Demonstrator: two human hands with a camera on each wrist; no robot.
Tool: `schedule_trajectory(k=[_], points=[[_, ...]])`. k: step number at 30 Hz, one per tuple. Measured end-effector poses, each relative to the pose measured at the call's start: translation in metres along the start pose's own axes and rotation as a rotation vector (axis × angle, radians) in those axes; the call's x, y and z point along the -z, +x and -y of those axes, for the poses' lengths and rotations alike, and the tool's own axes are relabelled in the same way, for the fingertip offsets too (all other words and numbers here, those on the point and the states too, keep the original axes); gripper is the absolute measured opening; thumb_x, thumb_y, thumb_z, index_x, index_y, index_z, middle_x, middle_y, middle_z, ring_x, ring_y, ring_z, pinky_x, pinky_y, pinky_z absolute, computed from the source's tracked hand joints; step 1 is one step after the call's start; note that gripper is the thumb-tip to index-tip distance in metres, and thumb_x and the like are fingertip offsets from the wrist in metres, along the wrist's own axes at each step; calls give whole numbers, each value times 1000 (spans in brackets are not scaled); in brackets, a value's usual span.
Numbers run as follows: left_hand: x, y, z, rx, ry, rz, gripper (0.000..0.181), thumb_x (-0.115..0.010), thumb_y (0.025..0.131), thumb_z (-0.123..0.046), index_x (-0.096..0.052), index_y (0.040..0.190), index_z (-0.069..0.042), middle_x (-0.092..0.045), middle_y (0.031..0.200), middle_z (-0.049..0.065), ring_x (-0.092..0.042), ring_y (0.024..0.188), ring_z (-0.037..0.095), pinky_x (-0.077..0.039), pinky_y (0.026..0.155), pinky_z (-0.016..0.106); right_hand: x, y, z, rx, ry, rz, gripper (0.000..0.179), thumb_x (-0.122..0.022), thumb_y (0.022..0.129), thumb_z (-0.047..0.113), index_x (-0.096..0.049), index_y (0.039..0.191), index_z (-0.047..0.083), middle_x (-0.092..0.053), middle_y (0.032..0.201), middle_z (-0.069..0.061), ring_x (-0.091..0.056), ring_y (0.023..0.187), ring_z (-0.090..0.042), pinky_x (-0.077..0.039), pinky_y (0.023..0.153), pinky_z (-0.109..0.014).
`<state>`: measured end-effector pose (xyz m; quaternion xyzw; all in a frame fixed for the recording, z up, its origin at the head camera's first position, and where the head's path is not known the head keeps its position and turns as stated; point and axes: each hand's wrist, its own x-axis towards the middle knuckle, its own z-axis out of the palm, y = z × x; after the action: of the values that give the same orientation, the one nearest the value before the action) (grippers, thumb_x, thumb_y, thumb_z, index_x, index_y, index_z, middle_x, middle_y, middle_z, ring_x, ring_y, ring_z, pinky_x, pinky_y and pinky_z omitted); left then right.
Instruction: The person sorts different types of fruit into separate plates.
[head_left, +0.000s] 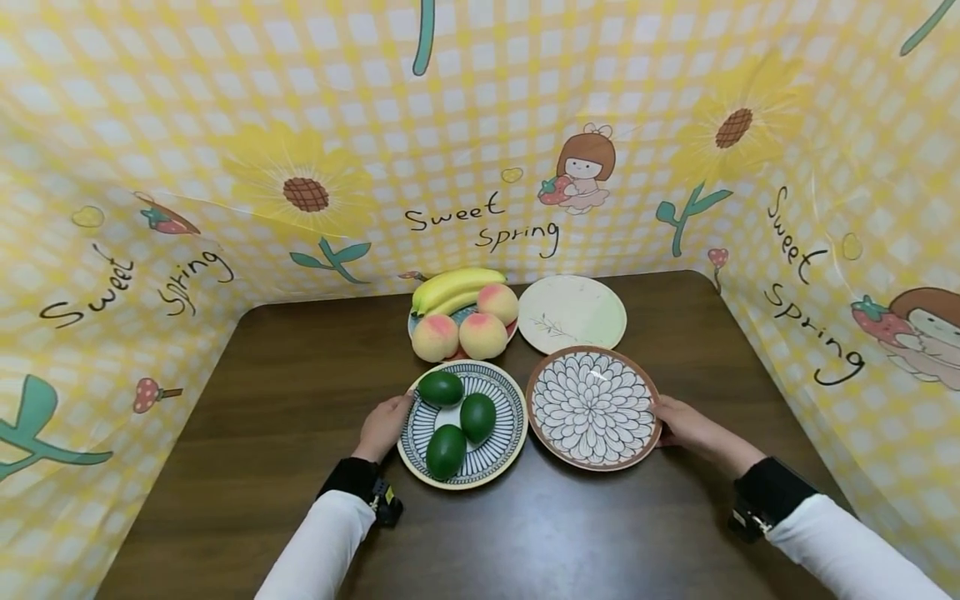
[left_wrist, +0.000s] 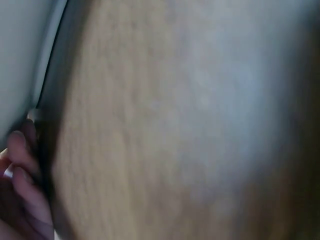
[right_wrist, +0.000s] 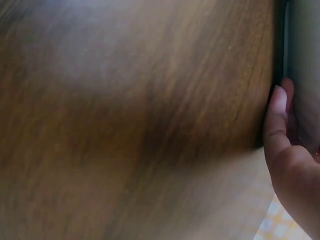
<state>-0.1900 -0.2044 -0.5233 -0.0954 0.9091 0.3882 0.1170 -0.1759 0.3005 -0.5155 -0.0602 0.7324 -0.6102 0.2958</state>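
Observation:
My left hand [head_left: 384,427] grips the left rim of a blue-and-white patterned plate [head_left: 506,421]. Three dark green avocados [head_left: 477,418] lie on that plate. On the other side, my right hand [head_left: 684,427] pinches the right rim of a brown-edged plate [head_left: 592,408] with a black-and-white petal pattern and nothing on it. The two plates sit side by side, their rims close together. In the left wrist view, curled fingers [left_wrist: 27,192] show at the left edge beside a pale surface. The right wrist view has the thumb and fingers [right_wrist: 277,125] against a plate's edge.
Behind the avocado plate stands another plate with bananas [head_left: 457,290] and three peaches [head_left: 483,336]. A pale green plate [head_left: 572,312] with a twig design is behind the petal plate. Yellow checked cloth [head_left: 465,125] walls in the brown wooden table [head_left: 300,375] at back and sides.

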Motion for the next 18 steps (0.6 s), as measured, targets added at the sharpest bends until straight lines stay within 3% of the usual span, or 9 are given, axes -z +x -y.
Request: schedule_trajectory(k=[3, 4, 6, 9, 11, 15, 18], points=[[4, -2, 0, -25, 12, 22, 61, -31, 110, -44, -60, 140, 1, -60, 143, 24, -51, 139, 43, -39, 117, 55, -5, -2, 1, -7, -15, -11, 56, -26, 112, 21, -18, 148, -20, -63, 99, -3, -62, 83, -4, -55, 73, -25], [6, -3, -2, -34, 19, 49, 60, -31, 110, -43, -59, 140, 2, -61, 141, 25, -53, 136, 42, -41, 115, 54, -9, -4, 5, -44, -40, -41, 58, -23, 111, 19, -11, 149, -24, -63, 101, -5, -61, 83, -3, -54, 74, -25], [15, -3, -6, -45, 44, 117, 59, -32, 111, -41, -61, 135, 4, -65, 131, 28, -62, 123, 43, -51, 105, 53, -14, -5, 4, -54, -45, -59, 54, -20, 112, 15, -12, 148, -24, -64, 104, -9, -61, 84, -2, -54, 74, -25], [35, -2, -19, -75, 168, 164, 57, -36, 110, -41, -56, 135, 6, -65, 124, 31, -66, 111, 45, -56, 92, 53, -21, -5, 5, -57, -44, -86, 54, -19, 112, 15, -13, 147, -25, -63, 112, -21, -62, 86, -2, -56, 75, -26], [50, 2, -32, -95, 253, 135, 58, -41, 109, -41, -45, 143, 5, -57, 133, 36, -62, 115, 51, -55, 94, 57, -22, -3, 7, -55, -38, -100, 54, -19, 112, 15, -13, 148, -25, -60, 116, -28, -63, 88, -3, -56, 76, -26], [72, 14, -67, -214, 336, 12, 77, -57, 103, -37, -18, 161, -3, -27, 158, 39, -41, 140, 58, -40, 111, 67, -18, -2, 11, -52, -49, -112, 55, -19, 112, 16, -12, 148, -25, -57, 120, -35, -64, 88, -4, -57, 76, -27], [73, 28, -95, -331, 353, 10, 85, -68, 96, -31, -21, 163, -9, -24, 160, 36, -35, 143, 59, -40, 111, 68, -14, -4, 10, -69, -60, -125, 54, -19, 112, 15, -13, 148, -24, -59, 118, -32, -64, 87, -4, -57, 75, -26]])
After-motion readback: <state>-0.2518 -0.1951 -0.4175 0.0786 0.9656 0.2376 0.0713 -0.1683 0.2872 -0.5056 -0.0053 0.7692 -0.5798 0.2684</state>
